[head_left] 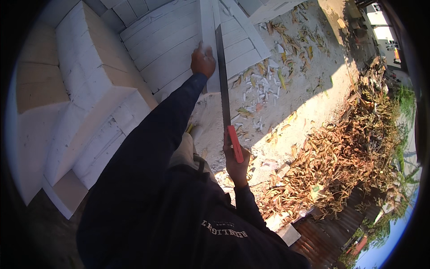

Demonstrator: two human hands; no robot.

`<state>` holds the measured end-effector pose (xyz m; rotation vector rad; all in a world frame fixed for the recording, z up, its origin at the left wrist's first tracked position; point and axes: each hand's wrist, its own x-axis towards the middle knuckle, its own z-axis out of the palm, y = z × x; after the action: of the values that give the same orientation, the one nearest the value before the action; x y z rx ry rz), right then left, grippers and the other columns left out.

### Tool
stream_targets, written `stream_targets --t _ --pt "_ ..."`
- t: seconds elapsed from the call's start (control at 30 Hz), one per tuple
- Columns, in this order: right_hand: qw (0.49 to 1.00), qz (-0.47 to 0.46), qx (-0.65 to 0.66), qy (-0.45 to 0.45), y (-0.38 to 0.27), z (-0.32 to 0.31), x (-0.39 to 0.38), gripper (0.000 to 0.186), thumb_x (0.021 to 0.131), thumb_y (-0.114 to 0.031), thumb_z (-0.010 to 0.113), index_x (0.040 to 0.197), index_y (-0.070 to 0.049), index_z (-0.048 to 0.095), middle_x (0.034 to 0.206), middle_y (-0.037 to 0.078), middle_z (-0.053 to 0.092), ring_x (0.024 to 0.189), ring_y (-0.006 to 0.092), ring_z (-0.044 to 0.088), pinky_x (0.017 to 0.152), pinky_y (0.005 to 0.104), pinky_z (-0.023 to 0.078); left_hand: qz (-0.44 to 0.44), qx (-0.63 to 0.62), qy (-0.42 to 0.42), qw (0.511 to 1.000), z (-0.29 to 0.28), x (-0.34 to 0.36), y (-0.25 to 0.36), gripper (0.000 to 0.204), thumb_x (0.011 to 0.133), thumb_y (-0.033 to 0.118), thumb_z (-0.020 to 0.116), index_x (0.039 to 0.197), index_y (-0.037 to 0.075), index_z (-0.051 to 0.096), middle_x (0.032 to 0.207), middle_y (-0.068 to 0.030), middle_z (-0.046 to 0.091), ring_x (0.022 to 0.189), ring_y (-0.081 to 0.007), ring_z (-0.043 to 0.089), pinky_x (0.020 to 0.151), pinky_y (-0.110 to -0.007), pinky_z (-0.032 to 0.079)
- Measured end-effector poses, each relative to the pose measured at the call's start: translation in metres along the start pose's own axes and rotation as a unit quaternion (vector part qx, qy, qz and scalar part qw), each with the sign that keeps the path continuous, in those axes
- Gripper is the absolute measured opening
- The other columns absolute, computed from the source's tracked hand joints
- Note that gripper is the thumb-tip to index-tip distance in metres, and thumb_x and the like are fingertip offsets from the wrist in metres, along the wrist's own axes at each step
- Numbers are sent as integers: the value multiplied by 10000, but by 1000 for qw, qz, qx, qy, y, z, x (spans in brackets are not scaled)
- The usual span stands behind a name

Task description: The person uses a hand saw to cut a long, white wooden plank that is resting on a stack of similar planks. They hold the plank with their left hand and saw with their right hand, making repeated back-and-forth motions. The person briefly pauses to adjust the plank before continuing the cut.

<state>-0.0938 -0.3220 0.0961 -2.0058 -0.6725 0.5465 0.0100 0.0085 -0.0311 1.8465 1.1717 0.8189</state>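
My right hand [236, 165] is wrapped round the red handle of a hand saw [222, 76]. Its long dark toothed blade points away from me, along the right side of a narrow white block [207, 22]. On that block my left hand [204, 61] presses down with curled fingers, just left of the blade. The narrow block lies on a flat bed of white blocks [168, 38]. Whether the teeth are cutting into it cannot be made out.
Stacked white blocks [92, 67] rise on my left. White offcuts [264, 87] and fallen leaves litter the sandy ground [309, 116] to the right. Beyond lie a large heap of dry brown leaves [331, 161] and rusty corrugated sheets [320, 235].
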Motion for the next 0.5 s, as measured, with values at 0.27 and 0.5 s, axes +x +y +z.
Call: stream_targets --t 0.27,0.5 --pt "997 80 -15 -19 -20 4 42 411 924 -108 709 1310 25 666 877 230 717 783 320 735 690 380 525 -16 14 -9 1000 2 -3 15 481 1041 279 556 1407 -30 596 1086 -316 682 1030 -467 670 906 -511 528" --pt "993 111 29 -1 -19 -6 33 191 930 -99 730 847 45 636 623 44 552 603 105 491 580 326 420 -10 9 10 1000 13 3 15 531 1032 313 550 1429 -40 560 1143 -297 663 1103 -470 626 959 -531 509"
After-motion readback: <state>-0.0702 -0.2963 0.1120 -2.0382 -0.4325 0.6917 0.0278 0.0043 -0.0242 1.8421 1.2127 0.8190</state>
